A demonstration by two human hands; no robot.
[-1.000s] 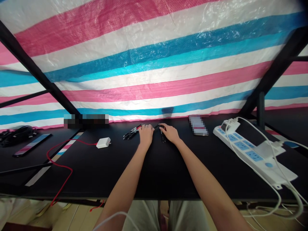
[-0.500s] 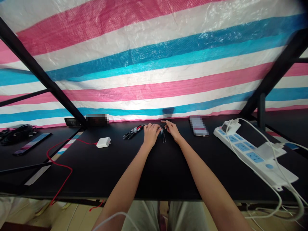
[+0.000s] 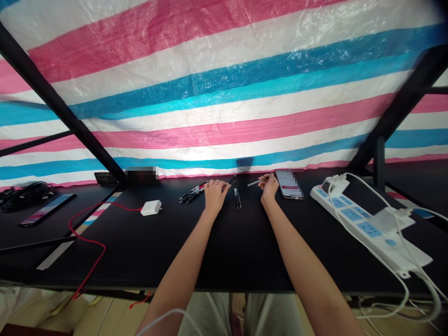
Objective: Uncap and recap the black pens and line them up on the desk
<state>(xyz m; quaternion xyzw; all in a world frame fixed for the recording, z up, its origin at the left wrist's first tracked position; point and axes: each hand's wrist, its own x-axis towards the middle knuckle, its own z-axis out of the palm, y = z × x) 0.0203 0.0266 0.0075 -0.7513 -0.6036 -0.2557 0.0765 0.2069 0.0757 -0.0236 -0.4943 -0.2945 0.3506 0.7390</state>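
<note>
My left hand (image 3: pixel 214 192) is closed on a black pen barrel (image 3: pixel 230 181) that sticks out to the right of its fingers. My right hand (image 3: pixel 269 185) pinches a thin pale refill (image 3: pixel 255 182), pointing left, just beside a smartphone (image 3: pixel 288 184). Between the two hands a black pen (image 3: pixel 237 197) lies on the black table (image 3: pixel 224 247). Several more pens (image 3: pixel 192 191), black with red parts, lie in a loose bunch just left of my left hand.
A white power strip (image 3: pixel 367 224) with white cables lies at the right. A white charger (image 3: pixel 150 207) with a red cable (image 3: pixel 84 224) sits left of centre; another phone (image 3: pixel 45 210) and black cables (image 3: pixel 24 192) lie far left. A striped tarp (image 3: pixel 224 93) hangs behind.
My hands have drawn apart: the right hand moved right toward the smartphone, pulling the thin refill away from the black barrel that stays in my left hand.
</note>
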